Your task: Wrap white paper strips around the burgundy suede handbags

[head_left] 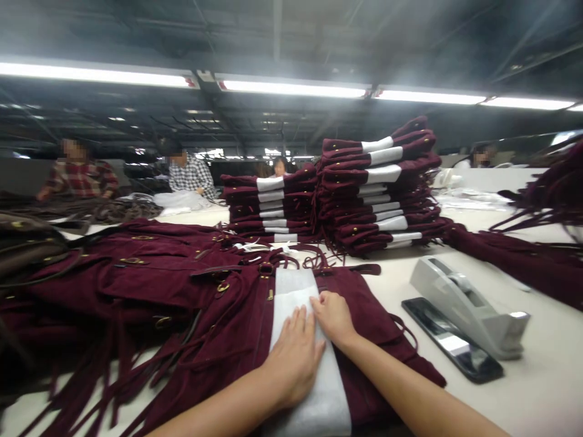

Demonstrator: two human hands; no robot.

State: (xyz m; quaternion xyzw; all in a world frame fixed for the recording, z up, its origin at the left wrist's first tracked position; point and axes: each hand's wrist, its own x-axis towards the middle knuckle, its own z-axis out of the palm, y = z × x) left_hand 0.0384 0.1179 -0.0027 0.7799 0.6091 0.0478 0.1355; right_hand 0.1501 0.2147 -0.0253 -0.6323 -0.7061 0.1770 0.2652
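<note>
A burgundy suede-like bag (pixel 364 370) with thin straps and brass fittings lies flat in front of me. A white wrapping strip (pixel 323 394) runs lengthwise across its middle, with an overlapping seam near the far end. My left hand (pixel 296 355) lies flat on the strip, fingers stretched forward. Beside it, my right hand (pixel 334 317) is closed, its fingertips curled at the strip's right edge. The strip's underside is hidden.
Several strip-wrapped burgundy bags form a shorter stack (pixel 241 197) and a taller stack (pixel 337 200) beyond. Unwrapped burgundy bags (pixel 150 261) lie left. A grey tape dispenser (pixel 473 309) and a phone (pixel 450 340) sit right. Co-workers (pixel 189 173) are across the table.
</note>
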